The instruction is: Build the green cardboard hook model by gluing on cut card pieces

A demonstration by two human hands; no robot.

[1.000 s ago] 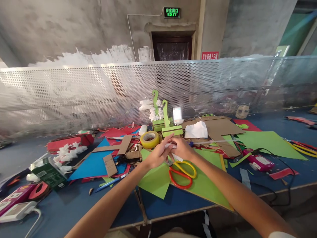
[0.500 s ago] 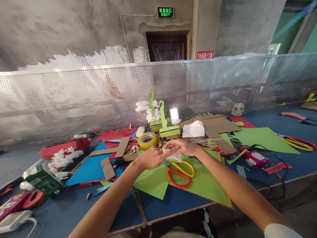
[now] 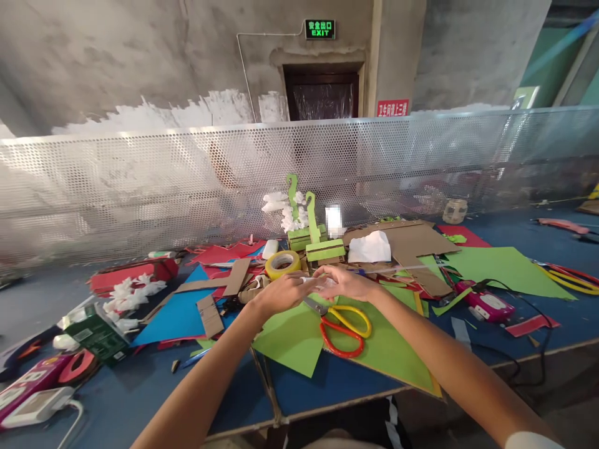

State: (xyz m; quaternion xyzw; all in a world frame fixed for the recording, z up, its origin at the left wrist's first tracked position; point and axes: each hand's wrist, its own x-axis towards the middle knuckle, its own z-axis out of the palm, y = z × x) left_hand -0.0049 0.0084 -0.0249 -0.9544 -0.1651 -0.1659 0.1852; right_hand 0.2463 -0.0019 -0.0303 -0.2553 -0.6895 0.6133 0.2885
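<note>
My left hand (image 3: 284, 293) and my right hand (image 3: 347, 284) meet over the middle of the table. Between their fingers is a small piece of thin white tissue-like paper (image 3: 322, 284), partly covered by the fingers. Both hands are closed on it. Just below lie scissors (image 3: 349, 330) with one yellow and one red handle loop, resting on green paper sheets (image 3: 292, 340). A roll of yellow tape (image 3: 282, 265) sits beyond my left hand. Farther back stand two green cardboard pieces with hooked uprights (image 3: 312, 218), one bearing white paper tufts.
Crumpled white paper (image 3: 369, 247) lies by brown cardboard (image 3: 412, 240) at the back. A red box with white tufts (image 3: 133, 277), a green box (image 3: 96, 333) and blue paper (image 3: 180, 308) are at left. A magenta device (image 3: 486, 302) lies right. A perforated metal screen (image 3: 187, 187) borders the far edge.
The white paper is drawn in closer between my fingers, where before a loose end hung below my right hand. The view has shifted slightly, so the scene sits lower and farther right.
</note>
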